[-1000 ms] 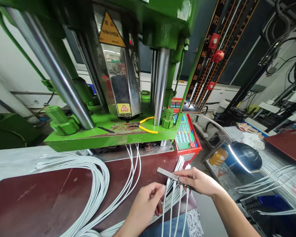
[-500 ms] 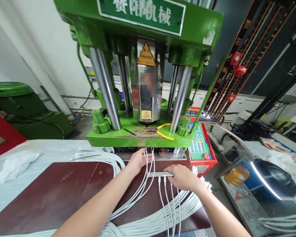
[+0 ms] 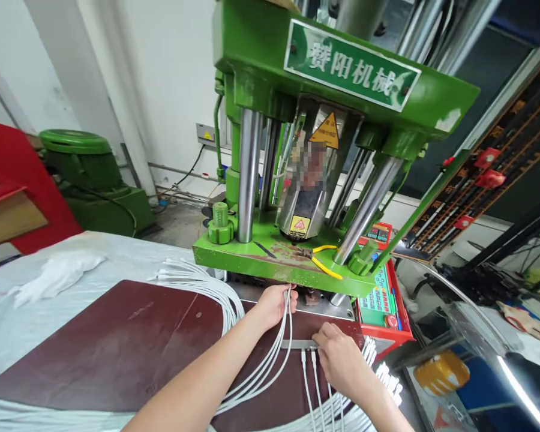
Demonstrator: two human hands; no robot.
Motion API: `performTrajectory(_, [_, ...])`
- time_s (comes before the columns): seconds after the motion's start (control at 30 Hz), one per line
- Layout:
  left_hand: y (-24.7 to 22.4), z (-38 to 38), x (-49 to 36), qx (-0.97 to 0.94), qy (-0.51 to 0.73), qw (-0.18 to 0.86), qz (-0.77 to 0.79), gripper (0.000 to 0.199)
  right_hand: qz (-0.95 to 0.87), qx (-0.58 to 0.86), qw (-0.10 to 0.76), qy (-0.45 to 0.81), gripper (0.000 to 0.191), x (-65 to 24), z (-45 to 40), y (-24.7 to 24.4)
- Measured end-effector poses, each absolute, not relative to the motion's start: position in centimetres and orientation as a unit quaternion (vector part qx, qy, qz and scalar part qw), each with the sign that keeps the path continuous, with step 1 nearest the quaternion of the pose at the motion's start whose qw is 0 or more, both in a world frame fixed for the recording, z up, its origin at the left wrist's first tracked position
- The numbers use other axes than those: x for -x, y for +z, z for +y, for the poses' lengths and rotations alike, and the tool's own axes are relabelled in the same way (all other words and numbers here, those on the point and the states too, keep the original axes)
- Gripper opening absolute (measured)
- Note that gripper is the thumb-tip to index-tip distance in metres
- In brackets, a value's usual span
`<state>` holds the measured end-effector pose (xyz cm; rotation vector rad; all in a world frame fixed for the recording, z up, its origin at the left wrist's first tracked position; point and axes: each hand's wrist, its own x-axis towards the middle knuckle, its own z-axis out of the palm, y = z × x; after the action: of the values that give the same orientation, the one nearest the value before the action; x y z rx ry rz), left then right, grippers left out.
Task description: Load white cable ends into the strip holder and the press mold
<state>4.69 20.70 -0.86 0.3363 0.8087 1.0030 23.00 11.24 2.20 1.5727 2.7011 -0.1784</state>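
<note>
"Two hands are at work. What is the left hand (image 3: 276, 305) doing?"

"It is up at the front edge of the green press (image 3: 279, 273), by a few white cables (image 3: 285, 317). Its fingers are curled. I can't tell if they pinch the cables, because the tips are hard to see."

"And the right hand (image 3: 337, 354)?"

"Its fingers bend down over one end of a metal strip (image 3: 297, 344) and look like they are pinching it. The thumb is hidden. The strip is over the brown board (image 3: 117, 342), in front of the press."

"Is anything on the strip?"

"Yes, more cables, with their plug ends (image 3: 314, 358) up against it."

"So which step is this?"

"I think the left hand is minding the cables at the press while the right hand keeps the strip close."

"What does the next move need?"

"A steady strip, I'd say, and no tangles between the two bunches."
</note>
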Motion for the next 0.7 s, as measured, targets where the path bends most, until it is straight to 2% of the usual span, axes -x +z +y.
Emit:
performTrajectory(0.2, [-1.1, 20.6, -4.8, -0.169, 0.47, 0.776, 0.386, 0.024, 0.848, -0.507, -0.032, -0.148, 0.031, -22.6, 13.6, 3.7])
performTrajectory(0.43, [-1.2, 20.6, -5.2, -0.175, 0.485, 0.753, 0.408, 0.024, 0.842, -0.526, -0.047, -0.114, 0.023, -19.4, 16.0, 2.1])
performTrajectory(0.7, [-1.2, 20.5, -5.3, -0.186, 0.497, 0.735, 0.422, 0.021, 0.83, -0.538, -0.111, -0.098, 0.02, -19.4, 15.7, -0.1])
